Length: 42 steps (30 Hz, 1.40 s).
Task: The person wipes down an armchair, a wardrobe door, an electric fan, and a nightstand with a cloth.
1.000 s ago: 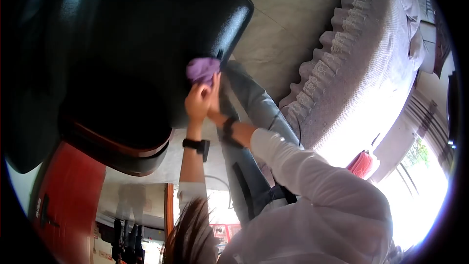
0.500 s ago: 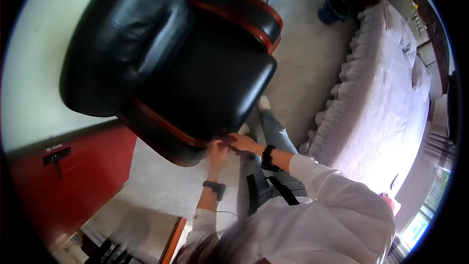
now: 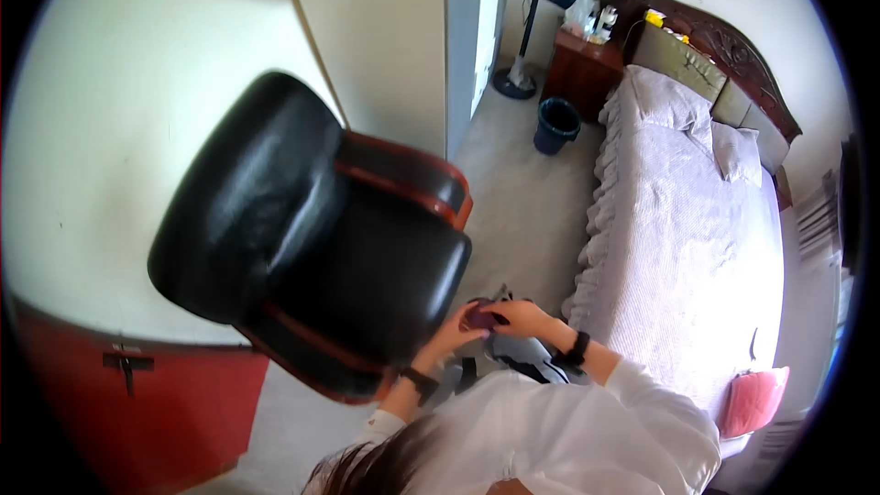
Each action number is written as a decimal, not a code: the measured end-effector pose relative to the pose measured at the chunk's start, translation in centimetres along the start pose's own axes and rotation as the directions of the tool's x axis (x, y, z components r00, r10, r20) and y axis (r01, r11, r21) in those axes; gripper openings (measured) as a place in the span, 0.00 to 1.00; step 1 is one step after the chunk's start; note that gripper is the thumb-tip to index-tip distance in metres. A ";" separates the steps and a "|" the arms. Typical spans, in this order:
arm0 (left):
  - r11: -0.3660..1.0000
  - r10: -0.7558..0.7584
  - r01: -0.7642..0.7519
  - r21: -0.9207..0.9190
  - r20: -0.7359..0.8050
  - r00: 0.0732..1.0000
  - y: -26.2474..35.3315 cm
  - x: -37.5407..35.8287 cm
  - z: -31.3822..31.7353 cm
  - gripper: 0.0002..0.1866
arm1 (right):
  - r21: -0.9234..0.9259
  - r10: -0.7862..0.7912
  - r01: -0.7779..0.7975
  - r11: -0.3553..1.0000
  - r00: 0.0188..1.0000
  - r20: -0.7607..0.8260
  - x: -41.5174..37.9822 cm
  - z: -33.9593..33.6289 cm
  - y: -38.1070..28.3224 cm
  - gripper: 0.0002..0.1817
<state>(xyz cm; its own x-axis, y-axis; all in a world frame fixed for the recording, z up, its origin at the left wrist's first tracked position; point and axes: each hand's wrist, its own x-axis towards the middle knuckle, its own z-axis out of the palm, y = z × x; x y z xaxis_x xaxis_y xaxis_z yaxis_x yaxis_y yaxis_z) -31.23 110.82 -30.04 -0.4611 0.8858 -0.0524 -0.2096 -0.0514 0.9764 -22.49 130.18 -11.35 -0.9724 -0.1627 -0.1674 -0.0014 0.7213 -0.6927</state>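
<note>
Between my two hands is a small dark purple item (image 3: 479,316), perhaps cloth; its kind is too blurred to make out. My left hand (image 3: 447,332) has its fingers closed round the near-left side of it. From the right, my right hand (image 3: 524,319) pinches its other side. Just left of my hands stands a black leather armchair (image 3: 380,261) with reddish wooden armrests, its front corner close to my left wrist. Black bands circle both wrists.
A red cabinet or chest (image 3: 156,412) with a black latch is at lower left. On the right runs a bed (image 3: 683,247) with a ruffled pale cover. A dark bin (image 3: 556,126), a nightstand (image 3: 584,69) and a black-based stand fan (image 3: 515,82) are farther back.
My view has tilted up, bringing in the headboard, nightstand and fan. My hands, formerly by the front end of the chair's armrest, are now right of the seat, with the purple item showing more clearly.
</note>
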 end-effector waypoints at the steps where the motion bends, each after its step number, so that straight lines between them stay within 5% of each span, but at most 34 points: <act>1: 0.998 -0.059 0.059 -0.012 0.000 0.998 1.8 0.9 0.0 0.46 | -0.024 -0.009 0.008 1.000 1.000 -0.023 -0.2 -1.1 0.4 0.28; 3: 0.981 -0.174 0.177 -0.076 0.045 0.984 4.4 2.3 0.7 0.52 | -0.059 -0.013 0.010 0.998 0.998 -0.059 -1.1 -3.3 0.8 0.28; 8: 0.912 -0.397 0.394 -0.114 0.002 0.918 5.1 8.9 0.7 0.41 | -0.066 0.005 -0.005 0.998 1.000 0.003 0.6 -8.9 3.4 0.29; 10: 0.986 -0.074 0.072 0.151 0.011 0.997 5.3 12.2 1.3 0.33 | -0.082 -0.009 0.015 0.997 0.997 0.074 1.4 -12.0 5.0 0.30; 14: 0.916 -0.310 0.288 0.280 0.037 0.950 12.2 18.2 2.9 0.16 | -0.041 -0.153 0.150 0.988 0.984 -0.094 2.6 -16.3 11.9 0.32; 16: 0.837 -0.385 0.365 0.407 -0.036 0.922 16.3 21.2 3.3 0.14 | -0.094 -0.086 0.075 0.993 0.989 -0.120 2.8 -19.7 13.5 0.30; 21: 0.837 -0.094 0.233 0.495 -0.289 0.953 21.9 27.8 4.4 0.11 | -0.164 -0.002 -0.030 0.986 0.982 -0.190 4.7 -23.0 20.5 0.24; 25: 0.848 -0.036 0.249 0.468 -0.417 0.908 25.0 30.4 5.0 0.10 | -0.315 0.069 -0.077 0.946 0.997 -0.038 8.3 -25.8 23.8 0.23; 29: 0.959 0.120 0.095 0.268 -0.684 0.720 26.0 33.2 2.4 0.08 | -0.317 0.069 -0.052 0.947 0.997 0.044 14.0 -27.4 28.0 0.25; 33: 0.881 0.399 0.013 0.472 -0.759 0.514 26.4 38.1 -2.7 0.05 | -0.047 0.030 -0.024 0.999 0.991 0.134 18.8 -30.8 31.2 0.29; 36: 0.898 0.425 -0.044 0.438 -0.837 0.345 26.7 43.3 -7.0 0.05 | -0.073 0.021 -0.008 0.997 0.983 0.180 21.8 -34.0 34.6 0.28; 39: 0.888 0.449 -0.052 0.457 -0.834 0.321 29.7 47.9 -9.7 0.07 | -0.162 0.221 -0.202 0.966 0.970 0.107 24.1 -39.9 34.2 0.27; 42: 0.848 0.522 -0.079 0.525 -0.797 0.303 29.9 51.9 -13.1 0.09 | -0.264 0.104 -0.146 0.953 0.980 -0.167 27.6 -45.1 34.2 0.22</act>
<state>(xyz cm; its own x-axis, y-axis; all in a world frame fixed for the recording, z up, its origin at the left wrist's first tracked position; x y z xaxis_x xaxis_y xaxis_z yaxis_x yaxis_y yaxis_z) -72.72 149.18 -6.30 -0.9366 -0.1263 0.3267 0.3112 0.1282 0.9417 -59.91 180.75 -8.04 -0.9926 0.0279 -0.1183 0.0787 0.8894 -0.4504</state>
